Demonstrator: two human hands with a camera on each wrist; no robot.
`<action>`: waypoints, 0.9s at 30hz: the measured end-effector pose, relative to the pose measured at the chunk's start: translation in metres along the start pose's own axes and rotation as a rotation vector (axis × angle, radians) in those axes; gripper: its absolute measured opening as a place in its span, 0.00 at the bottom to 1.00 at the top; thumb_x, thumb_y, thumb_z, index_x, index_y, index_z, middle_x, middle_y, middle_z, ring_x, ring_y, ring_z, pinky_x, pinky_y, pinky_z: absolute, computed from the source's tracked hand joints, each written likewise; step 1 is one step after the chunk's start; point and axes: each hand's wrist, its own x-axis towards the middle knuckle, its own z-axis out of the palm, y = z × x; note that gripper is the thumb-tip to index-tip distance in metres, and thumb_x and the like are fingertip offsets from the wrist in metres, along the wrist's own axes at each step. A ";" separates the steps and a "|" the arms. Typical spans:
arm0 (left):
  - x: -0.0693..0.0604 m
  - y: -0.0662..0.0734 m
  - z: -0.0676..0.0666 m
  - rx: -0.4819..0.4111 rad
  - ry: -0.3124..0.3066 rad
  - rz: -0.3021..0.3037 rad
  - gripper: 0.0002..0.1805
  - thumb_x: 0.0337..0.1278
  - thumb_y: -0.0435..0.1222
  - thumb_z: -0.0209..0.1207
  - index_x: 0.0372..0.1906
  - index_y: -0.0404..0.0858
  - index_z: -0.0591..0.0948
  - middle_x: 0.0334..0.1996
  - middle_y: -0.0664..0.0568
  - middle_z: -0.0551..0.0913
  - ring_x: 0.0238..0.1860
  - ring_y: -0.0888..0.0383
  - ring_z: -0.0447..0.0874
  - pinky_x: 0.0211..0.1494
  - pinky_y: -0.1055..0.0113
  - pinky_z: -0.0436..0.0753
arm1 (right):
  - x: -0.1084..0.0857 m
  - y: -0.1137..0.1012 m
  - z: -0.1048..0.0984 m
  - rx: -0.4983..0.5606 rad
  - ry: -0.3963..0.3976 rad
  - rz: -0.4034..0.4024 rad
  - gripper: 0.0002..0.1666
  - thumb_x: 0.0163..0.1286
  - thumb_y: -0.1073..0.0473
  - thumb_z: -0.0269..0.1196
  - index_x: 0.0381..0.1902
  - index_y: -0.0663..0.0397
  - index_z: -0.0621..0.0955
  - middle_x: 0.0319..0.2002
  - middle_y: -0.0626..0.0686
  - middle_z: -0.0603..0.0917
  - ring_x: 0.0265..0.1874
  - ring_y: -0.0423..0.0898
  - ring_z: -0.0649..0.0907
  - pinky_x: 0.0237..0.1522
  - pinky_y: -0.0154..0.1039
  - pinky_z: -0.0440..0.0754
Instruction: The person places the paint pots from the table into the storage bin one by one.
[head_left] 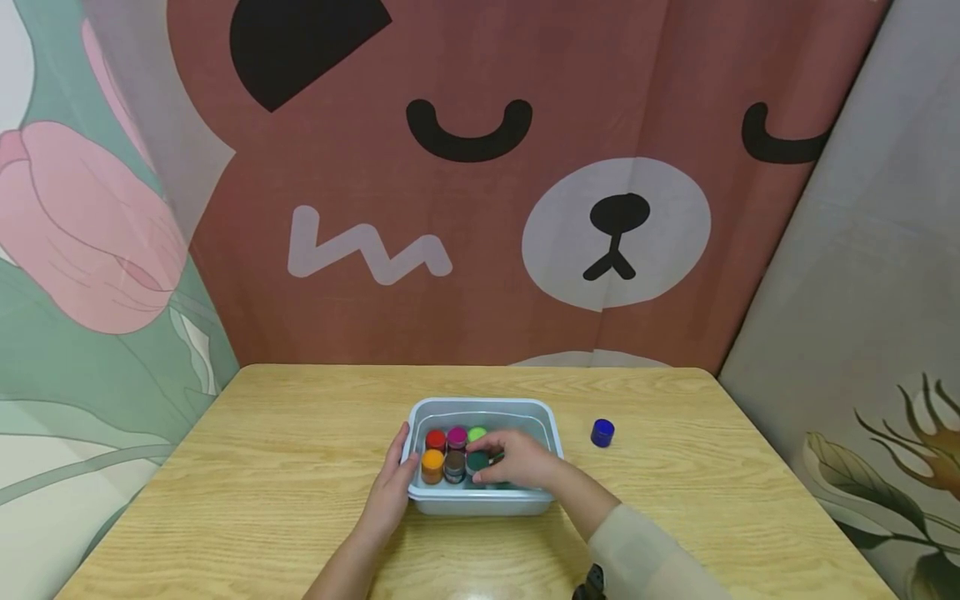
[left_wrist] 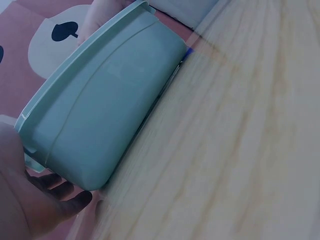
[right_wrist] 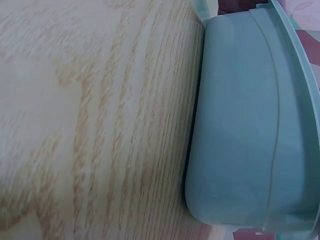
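Note:
A light blue plastic tub (head_left: 483,505) stands on the table. My left hand (head_left: 392,483) grips its left end, with the thumb by the rim; the left wrist view shows the fingers (left_wrist: 62,190) at the tub's corner. Inside are small paint jars in two rows: red (head_left: 436,440), magenta (head_left: 457,437) and light green (head_left: 477,434) behind, orange (head_left: 432,467) and brown (head_left: 454,467) in front. My right hand (head_left: 517,458) reaches over the tub's right half and pinches a dark green jar (head_left: 477,461) beside the brown one. The hand covers part of the tub's inside.
A blue jar (head_left: 602,432) stands alone on the wooden table (head_left: 300,467), right of the tub. Behind the table hangs a cloth backdrop (head_left: 480,317) with a bear's face. A dark strap (head_left: 591,583) shows at my right sleeve.

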 end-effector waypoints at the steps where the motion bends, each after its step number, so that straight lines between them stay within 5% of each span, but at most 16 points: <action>1: 0.000 0.000 0.000 -0.001 0.000 0.002 0.31 0.77 0.42 0.40 0.79 0.48 0.48 0.80 0.43 0.45 0.79 0.37 0.38 0.75 0.32 0.41 | 0.000 0.000 0.000 -0.002 -0.005 0.002 0.22 0.58 0.57 0.73 0.52 0.50 0.85 0.50 0.51 0.86 0.46 0.46 0.81 0.52 0.46 0.83; 27: -0.001 0.000 0.000 -0.004 -0.010 0.029 0.32 0.77 0.41 0.39 0.79 0.45 0.47 0.79 0.42 0.45 0.79 0.37 0.38 0.76 0.34 0.41 | 0.004 0.000 0.005 -0.019 0.008 0.029 0.22 0.57 0.58 0.74 0.51 0.52 0.85 0.45 0.51 0.87 0.47 0.48 0.83 0.53 0.49 0.83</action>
